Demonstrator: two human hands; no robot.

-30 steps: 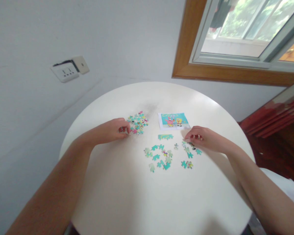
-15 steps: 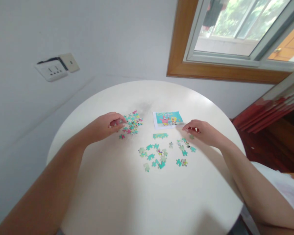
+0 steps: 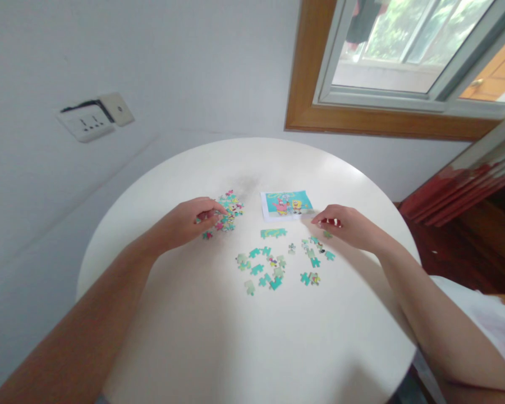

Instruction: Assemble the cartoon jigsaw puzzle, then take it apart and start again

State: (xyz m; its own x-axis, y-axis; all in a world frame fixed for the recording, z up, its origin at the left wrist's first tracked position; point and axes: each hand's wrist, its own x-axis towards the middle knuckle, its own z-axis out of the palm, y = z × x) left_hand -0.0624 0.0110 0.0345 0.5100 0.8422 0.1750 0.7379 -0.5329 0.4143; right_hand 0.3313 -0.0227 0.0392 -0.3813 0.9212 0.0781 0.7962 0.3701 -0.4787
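On the left of the white round table (image 3: 185,331), my left hand (image 3: 196,219) is over a heap of loose jigsaw pieces (image 3: 231,207). Its index finger reaches out across the heap, with the thumb a little below and apart. My right hand (image 3: 340,224) rests loosely bent beside the lower right corner of the reference picture (image 3: 288,205), its fingers somewhat apart. No piece shows in it. A green jigsaw piece (image 3: 327,234) lies just under that hand. Below the picture is a joined strip of pieces (image 3: 273,233).
Scattered teal and pale pieces (image 3: 263,266) lie mid-table, with another small group (image 3: 315,252) to their right and a joined pair (image 3: 310,278) nearer me. A wall socket (image 3: 88,120) is at the left; a wood-framed window (image 3: 387,118) stands behind the table.
My left hand has moved slightly right, further over the heap, and its index finger has stretched out. My right hand stays nearly in place. The view has shifted a little.
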